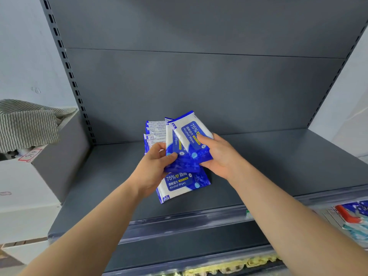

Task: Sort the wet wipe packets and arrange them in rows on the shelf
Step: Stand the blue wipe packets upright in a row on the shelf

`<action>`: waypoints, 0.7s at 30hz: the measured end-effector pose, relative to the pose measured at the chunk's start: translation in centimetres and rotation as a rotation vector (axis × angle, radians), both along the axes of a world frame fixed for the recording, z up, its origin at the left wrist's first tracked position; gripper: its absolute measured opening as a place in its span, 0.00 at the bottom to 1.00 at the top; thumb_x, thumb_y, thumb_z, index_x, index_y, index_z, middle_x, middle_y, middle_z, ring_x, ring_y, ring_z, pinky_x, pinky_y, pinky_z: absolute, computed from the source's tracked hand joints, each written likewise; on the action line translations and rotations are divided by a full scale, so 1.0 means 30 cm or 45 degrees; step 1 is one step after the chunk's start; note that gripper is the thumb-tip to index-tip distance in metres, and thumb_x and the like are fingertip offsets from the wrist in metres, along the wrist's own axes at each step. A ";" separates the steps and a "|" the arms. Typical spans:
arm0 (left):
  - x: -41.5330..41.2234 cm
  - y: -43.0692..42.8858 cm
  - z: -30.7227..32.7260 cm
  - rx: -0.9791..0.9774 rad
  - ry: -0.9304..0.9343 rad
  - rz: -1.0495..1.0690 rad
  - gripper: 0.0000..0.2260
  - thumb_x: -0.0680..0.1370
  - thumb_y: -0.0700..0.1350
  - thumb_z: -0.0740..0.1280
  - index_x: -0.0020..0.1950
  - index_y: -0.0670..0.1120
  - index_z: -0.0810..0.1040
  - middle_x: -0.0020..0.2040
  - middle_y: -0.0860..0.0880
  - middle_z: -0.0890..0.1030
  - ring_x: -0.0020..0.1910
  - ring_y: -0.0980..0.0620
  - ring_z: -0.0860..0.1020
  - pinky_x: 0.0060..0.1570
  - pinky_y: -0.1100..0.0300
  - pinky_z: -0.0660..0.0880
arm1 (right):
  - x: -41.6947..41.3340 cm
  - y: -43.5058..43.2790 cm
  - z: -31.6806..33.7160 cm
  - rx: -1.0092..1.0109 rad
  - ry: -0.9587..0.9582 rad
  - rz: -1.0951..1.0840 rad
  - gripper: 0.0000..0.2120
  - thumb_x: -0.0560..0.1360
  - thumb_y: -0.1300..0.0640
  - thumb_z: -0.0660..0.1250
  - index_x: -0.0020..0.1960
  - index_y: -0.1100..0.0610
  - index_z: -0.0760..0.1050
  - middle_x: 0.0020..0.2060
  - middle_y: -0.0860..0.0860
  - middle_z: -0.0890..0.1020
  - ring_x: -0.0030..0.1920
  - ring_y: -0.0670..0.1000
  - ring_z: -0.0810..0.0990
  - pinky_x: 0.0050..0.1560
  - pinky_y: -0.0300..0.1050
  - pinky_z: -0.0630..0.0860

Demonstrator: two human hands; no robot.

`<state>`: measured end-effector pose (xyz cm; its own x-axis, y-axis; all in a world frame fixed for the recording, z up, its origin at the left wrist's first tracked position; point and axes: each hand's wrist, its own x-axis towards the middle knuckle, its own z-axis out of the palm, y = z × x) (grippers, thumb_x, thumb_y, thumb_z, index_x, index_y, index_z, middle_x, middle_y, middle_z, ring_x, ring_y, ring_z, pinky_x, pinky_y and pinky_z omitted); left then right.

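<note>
Together, both hands (153, 166) (221, 156) grip glossy, flat wipe packets (191, 140) above matte shelf (278, 166).

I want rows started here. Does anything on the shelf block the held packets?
One loose packet lies flat on the shelf under the left hand and right hand; nothing else visible blocks the held packets.

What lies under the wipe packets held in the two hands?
Under the held packets, one alcohol wipes packet lies label up on the shelf. The left hand and right hand gripping the bunch cover its far edge, so whether more packets lie there cannot be seen.
</note>
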<state>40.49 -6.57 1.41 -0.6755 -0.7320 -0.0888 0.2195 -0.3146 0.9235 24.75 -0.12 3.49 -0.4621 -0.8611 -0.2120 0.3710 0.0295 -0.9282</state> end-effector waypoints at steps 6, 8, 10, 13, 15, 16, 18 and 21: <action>0.123 -0.067 -0.067 -0.787 -0.821 0.212 0.22 0.64 0.48 0.80 0.52 0.48 0.74 0.49 0.52 0.78 0.41 0.55 0.78 0.38 0.63 0.75 | -0.104 0.045 0.027 0.014 0.356 0.126 0.06 0.76 0.63 0.67 0.53 0.59 0.76 0.45 0.56 0.84 0.40 0.53 0.83 0.43 0.49 0.81; 0.142 -0.071 -0.093 -0.879 -1.143 0.170 0.29 0.60 0.52 0.82 0.52 0.50 0.70 0.46 0.56 0.78 0.42 0.55 0.79 0.40 0.57 0.76 | -0.143 0.069 0.020 0.109 0.601 0.249 0.07 0.75 0.65 0.68 0.52 0.60 0.77 0.46 0.57 0.84 0.42 0.54 0.84 0.45 0.49 0.81; 0.138 -0.075 -0.102 -0.768 -1.127 0.092 0.25 0.62 0.50 0.81 0.50 0.47 0.72 0.40 0.53 0.81 0.36 0.52 0.81 0.36 0.54 0.80 | -0.162 0.076 0.004 0.234 0.796 0.370 0.11 0.72 0.68 0.70 0.53 0.59 0.79 0.48 0.59 0.84 0.46 0.55 0.84 0.50 0.50 0.81; 0.120 -0.100 -0.100 -0.683 -0.937 0.145 0.16 0.66 0.39 0.79 0.48 0.41 0.76 0.38 0.45 0.82 0.32 0.48 0.81 0.36 0.49 0.82 | -0.146 0.058 -0.012 0.355 0.937 0.526 0.16 0.69 0.71 0.72 0.53 0.57 0.80 0.48 0.56 0.85 0.46 0.53 0.84 0.51 0.49 0.81; 0.106 -0.114 -0.105 -0.731 -0.845 0.258 0.11 0.68 0.36 0.76 0.45 0.41 0.77 0.41 0.42 0.81 0.34 0.45 0.81 0.37 0.47 0.82 | -0.122 0.028 -0.021 0.372 1.007 0.592 0.19 0.68 0.71 0.74 0.56 0.58 0.79 0.47 0.52 0.85 0.45 0.49 0.84 0.51 0.46 0.81; 0.100 -0.119 -0.108 -0.713 -0.784 0.320 0.09 0.70 0.36 0.75 0.45 0.41 0.77 0.43 0.41 0.81 0.36 0.44 0.82 0.39 0.48 0.82 | -0.107 0.009 -0.026 0.369 1.064 0.610 0.21 0.67 0.70 0.74 0.58 0.58 0.79 0.48 0.50 0.85 0.46 0.47 0.83 0.51 0.44 0.80; 0.099 -0.120 -0.096 -0.548 -0.583 0.341 0.05 0.75 0.40 0.70 0.49 0.41 0.77 0.48 0.39 0.82 0.38 0.45 0.83 0.42 0.51 0.82 | -0.078 -0.031 -0.035 0.349 1.233 0.611 0.24 0.66 0.68 0.76 0.60 0.56 0.78 0.52 0.48 0.83 0.50 0.46 0.81 0.55 0.41 0.78; 0.120 -0.119 -0.086 -0.431 -0.439 0.110 0.23 0.72 0.49 0.74 0.64 0.46 0.72 0.52 0.46 0.83 0.44 0.52 0.83 0.43 0.60 0.79 | -0.044 -0.073 -0.045 0.287 1.399 0.582 0.26 0.67 0.65 0.76 0.64 0.54 0.77 0.59 0.47 0.80 0.56 0.45 0.78 0.58 0.39 0.75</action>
